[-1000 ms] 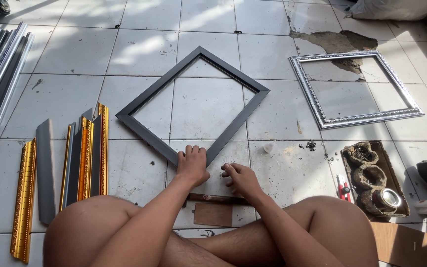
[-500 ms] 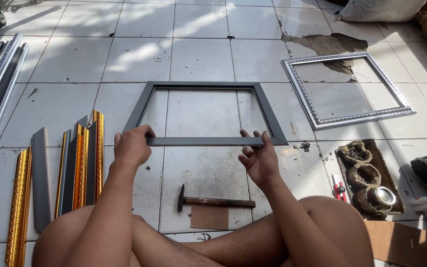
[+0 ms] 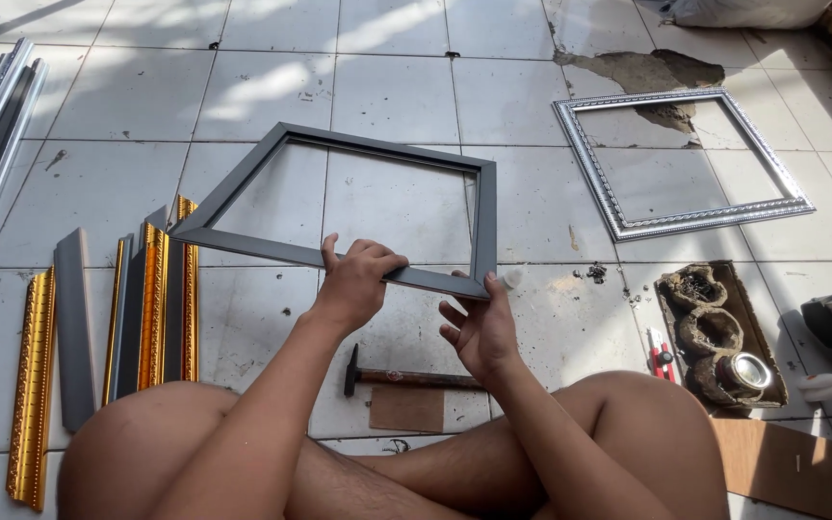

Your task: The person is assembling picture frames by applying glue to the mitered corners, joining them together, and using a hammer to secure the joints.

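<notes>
The left hand (image 3: 356,279) curls closed over the near rail of the dark grey frame (image 3: 243,183), held above the floor, while the right hand (image 3: 479,327), fingers spread, props its five-o'clock corner, a hammer (image 3: 406,377) lying below at six o'clock.

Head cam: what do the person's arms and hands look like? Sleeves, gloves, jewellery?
Both arms are bare up to the frame edge, with no sleeves in view. The left hand and right hand wear no gloves. No rings, watch or wristbands are visible. The fingernails look short and unpainted. No markings can be made out.
</notes>
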